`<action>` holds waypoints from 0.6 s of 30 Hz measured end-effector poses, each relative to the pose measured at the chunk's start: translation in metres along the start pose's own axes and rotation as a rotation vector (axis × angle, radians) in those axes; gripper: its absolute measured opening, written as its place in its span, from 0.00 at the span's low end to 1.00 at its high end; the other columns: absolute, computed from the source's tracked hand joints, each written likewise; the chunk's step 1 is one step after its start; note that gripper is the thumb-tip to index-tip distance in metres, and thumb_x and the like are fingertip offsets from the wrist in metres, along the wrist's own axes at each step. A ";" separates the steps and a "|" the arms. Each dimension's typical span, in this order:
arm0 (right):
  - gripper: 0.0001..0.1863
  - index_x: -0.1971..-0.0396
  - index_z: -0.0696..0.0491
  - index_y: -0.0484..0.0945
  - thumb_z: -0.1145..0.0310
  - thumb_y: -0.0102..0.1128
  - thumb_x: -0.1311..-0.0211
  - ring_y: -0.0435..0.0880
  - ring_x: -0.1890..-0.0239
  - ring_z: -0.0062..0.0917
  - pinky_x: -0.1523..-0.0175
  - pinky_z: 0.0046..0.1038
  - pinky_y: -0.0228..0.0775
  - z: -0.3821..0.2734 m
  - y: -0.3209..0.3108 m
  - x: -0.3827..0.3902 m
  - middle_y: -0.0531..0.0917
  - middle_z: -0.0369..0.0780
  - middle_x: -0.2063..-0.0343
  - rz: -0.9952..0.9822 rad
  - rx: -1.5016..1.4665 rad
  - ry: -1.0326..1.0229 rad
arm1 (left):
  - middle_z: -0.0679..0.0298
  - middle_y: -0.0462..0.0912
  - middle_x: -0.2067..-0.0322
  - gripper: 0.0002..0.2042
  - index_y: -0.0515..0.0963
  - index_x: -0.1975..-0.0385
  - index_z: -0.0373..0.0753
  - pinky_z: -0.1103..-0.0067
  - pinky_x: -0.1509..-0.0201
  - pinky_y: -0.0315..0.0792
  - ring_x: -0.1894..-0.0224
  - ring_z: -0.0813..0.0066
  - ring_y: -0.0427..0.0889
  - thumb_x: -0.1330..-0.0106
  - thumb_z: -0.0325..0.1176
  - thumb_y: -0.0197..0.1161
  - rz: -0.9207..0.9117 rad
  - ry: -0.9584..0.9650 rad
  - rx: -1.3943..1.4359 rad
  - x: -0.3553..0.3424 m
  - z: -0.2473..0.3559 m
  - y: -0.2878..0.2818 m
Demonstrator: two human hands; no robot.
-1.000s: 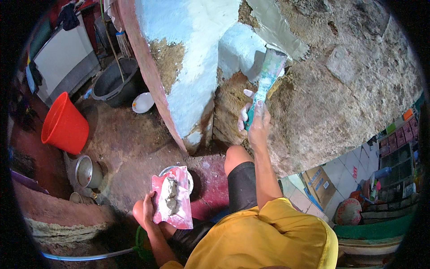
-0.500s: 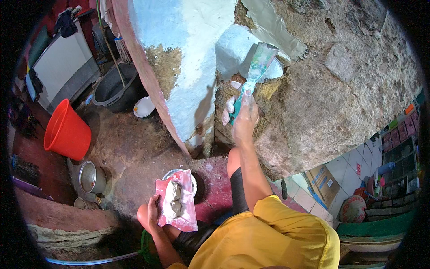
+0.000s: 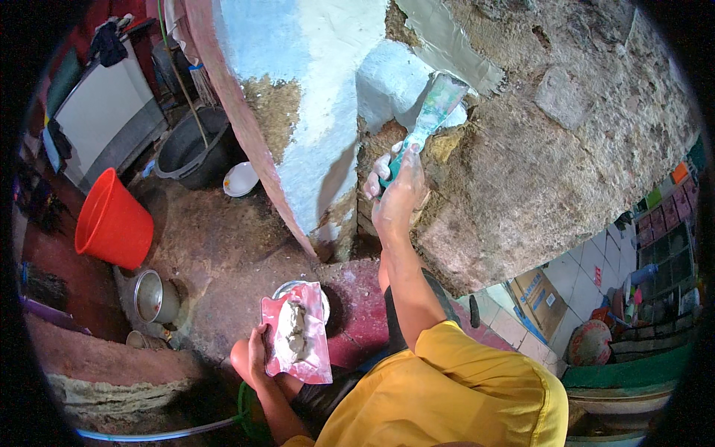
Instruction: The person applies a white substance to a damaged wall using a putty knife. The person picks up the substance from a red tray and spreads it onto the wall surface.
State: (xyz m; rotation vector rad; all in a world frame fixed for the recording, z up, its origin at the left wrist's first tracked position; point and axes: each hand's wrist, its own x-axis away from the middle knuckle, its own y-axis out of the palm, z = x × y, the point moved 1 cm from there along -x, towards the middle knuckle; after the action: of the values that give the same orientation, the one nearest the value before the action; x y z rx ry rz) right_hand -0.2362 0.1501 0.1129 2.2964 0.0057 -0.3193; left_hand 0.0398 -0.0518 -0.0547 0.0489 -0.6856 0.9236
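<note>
My right hand [image 3: 396, 182] is wrapped round the green handle of a putty knife [image 3: 436, 108]. Its wide blade, smeared with white, lies against the wall beside a strip of wet grey-white putty [image 3: 454, 48]. Low over my lap, my left hand [image 3: 257, 350] grips the edge of a flat pink board [image 3: 316, 350]. A thick lump of whitish putty [image 3: 290, 335] rests on the board. Behind the board a round container [image 3: 325, 304] shows in part. The rough brown wall [image 3: 521, 179] meets a light blue and white painted part [image 3: 320, 112] left of the knife.
On the floor to the left stand a red bucket [image 3: 115, 220], a metal pot [image 3: 156, 296] and a black tub [image 3: 195, 145] with a stick in it. A white plate [image 3: 240, 179] is next to the tub. At the right a cardboard box [image 3: 538, 302] lies on tiles.
The putty knife has shifted slightly right and its blade has turned a little clockwise. My right hand and forearm have moved slightly left. The left hand with the board is nearly unmoved.
</note>
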 end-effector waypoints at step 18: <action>0.14 0.64 0.48 0.65 0.53 0.39 0.30 0.59 0.89 0.17 0.84 0.22 0.49 -0.018 -0.019 0.017 0.65 0.32 0.84 0.093 -0.061 0.040 | 0.68 0.72 0.89 0.21 0.76 0.87 0.31 0.77 0.77 0.63 0.84 0.78 0.69 0.48 0.46 0.64 0.097 0.068 -0.244 0.024 0.016 -0.002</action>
State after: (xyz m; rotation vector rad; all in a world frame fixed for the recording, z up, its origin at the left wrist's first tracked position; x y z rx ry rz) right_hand -0.2175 0.1750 0.1070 2.2344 -0.0700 -0.2228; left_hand 0.0432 -0.0407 -0.0281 -0.2337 -0.7377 0.9242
